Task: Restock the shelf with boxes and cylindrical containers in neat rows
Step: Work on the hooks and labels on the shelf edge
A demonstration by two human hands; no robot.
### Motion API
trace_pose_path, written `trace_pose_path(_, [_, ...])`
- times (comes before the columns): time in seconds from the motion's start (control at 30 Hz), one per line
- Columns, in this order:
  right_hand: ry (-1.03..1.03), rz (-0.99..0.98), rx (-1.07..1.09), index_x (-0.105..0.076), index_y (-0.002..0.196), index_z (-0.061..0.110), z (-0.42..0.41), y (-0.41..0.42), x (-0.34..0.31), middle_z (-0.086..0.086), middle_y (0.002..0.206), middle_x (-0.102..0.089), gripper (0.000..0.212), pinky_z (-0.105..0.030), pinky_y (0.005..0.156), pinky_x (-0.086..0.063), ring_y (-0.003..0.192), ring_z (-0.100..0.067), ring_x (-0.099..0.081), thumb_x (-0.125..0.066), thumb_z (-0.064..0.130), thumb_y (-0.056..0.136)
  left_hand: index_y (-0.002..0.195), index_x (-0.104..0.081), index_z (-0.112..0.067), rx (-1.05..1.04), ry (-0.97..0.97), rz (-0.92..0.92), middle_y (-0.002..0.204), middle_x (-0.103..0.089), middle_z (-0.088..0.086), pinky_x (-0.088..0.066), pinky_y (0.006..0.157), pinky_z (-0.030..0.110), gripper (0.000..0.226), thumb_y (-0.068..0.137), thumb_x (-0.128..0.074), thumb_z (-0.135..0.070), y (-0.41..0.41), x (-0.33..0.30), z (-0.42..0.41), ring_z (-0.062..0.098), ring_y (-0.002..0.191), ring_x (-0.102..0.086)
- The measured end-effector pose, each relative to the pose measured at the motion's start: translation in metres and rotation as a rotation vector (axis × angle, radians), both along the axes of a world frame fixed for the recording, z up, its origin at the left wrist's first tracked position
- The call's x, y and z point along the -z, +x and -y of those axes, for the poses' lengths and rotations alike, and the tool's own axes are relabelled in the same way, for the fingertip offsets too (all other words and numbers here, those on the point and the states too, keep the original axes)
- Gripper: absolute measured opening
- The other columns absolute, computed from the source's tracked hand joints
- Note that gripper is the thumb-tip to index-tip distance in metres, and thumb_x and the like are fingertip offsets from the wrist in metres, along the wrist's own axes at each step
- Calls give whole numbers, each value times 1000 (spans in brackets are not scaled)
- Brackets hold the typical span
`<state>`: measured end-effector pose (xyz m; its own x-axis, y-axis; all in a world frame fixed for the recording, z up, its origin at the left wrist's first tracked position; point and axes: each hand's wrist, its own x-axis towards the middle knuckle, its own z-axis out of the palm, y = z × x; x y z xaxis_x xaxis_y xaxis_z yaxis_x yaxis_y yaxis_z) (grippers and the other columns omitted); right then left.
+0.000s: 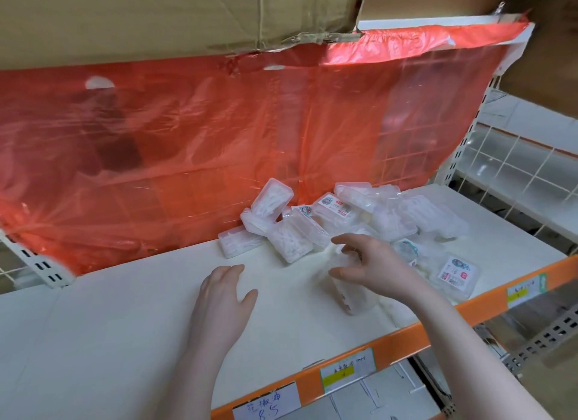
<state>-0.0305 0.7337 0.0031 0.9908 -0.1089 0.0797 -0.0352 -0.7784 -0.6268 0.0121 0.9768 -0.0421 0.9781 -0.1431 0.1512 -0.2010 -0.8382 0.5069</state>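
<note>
Fingers over blurred container (contents unclear)

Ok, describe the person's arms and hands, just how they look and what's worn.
Both arms are bare as far as the view shows: no sleeves and no gloves. The left hand and right hand show no rings, watch or bracelet. No markings are visible.

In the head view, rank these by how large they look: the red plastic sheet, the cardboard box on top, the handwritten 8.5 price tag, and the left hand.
1. red plastic sheet
2. cardboard box, partly cut off
3. left hand
4. price tag, much like the hand; unsure
</note>
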Motion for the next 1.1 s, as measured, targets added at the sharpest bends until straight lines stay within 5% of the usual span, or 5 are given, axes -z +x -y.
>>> trace_pose_path(0.17, [-119,-52,-95,-52,128,29,14,-18,-12,9,113,-55,56,-11,77,-38,98,-1,-49,-71,27,76,137,-46,-18,40,-8,4,140,-43,-2,-30,104,25,50,90,-58,-29,4,1,3,16,130,-37])
trace_pose_path(0.5, [-307,-176,-145,-48,127,39,17,-37,-20,11,124,-43,58,-28,89,-45,111,-10,-46,-61,13,77,138,-44,-19,110,12,32,142,-42,-3,-28,105,24,49,91,-56,-30,14,-2,11,16,131,-35])
trace_pose_path(0.83, [-489,-73,-8,-37,138,34,3,-38,-11,9,123,-46,62,-27,90,-42,115,-11,-43,-58,55,82,140,-39,-19,274,91,133,140,-41,-2,-31,104,30,55,91,-55,-38,47,-27,52,17,132,-33])
trace_pose_path(1.1, [-489,-57,39,-37,136,36,1,-45,-9,9,121,-45,56,-25,89,-40,116,-11,-41,-55,50,85,145,-29,-21,404,205,61,149,-27,4,-27,107,35,77,83,-59,-56,74,-33,93,22,138,-24])
